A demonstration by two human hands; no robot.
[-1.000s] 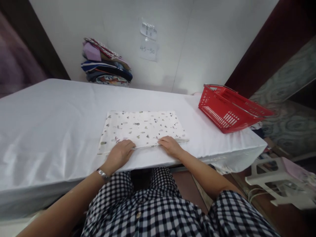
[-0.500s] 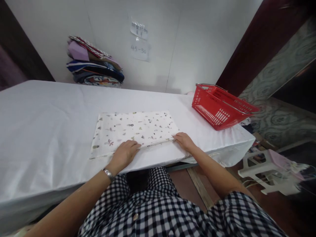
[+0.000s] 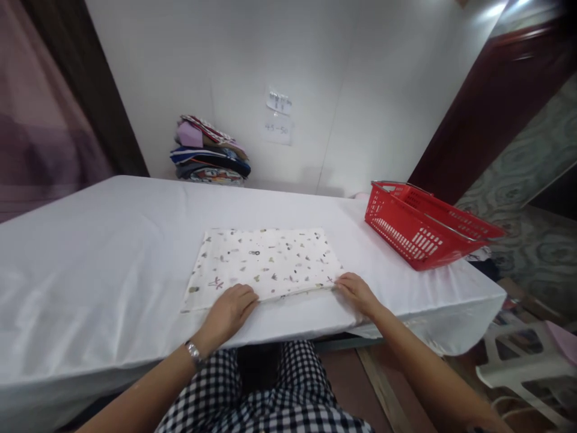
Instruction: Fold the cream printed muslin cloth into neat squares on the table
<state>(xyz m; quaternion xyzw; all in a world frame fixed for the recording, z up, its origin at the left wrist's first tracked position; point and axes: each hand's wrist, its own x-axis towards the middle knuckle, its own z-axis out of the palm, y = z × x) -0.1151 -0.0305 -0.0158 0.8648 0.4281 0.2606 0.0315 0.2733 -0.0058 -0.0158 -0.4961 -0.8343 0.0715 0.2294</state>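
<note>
A white cloth (image 3: 265, 258) with small printed plants and figures lies folded into a rectangle on the white-covered table (image 3: 112, 258). Along its near edge, left of the middle, my left hand (image 3: 231, 310) grips the fold, the thumb at the edge and the fingers curled over the top. At the near right corner my right hand (image 3: 356, 291) pinches the cloth between thumb and fingertips. A metal watch or bracelet circles my left wrist. The layers inside the fold are hidden.
A red plastic basket (image 3: 406, 231) with metal handles stands at the table's right end. Against the wall at the back left is a stack of folded fabrics (image 3: 211, 153). Paper signs (image 3: 277, 129) hang on the wall. A white plastic stool (image 3: 523, 361) stands low at the right.
The camera view has tilted up and shifted, so the table and basket appear lower. Both hands stay on the cloth's near edge, and the cloth looks nearly the same.
</note>
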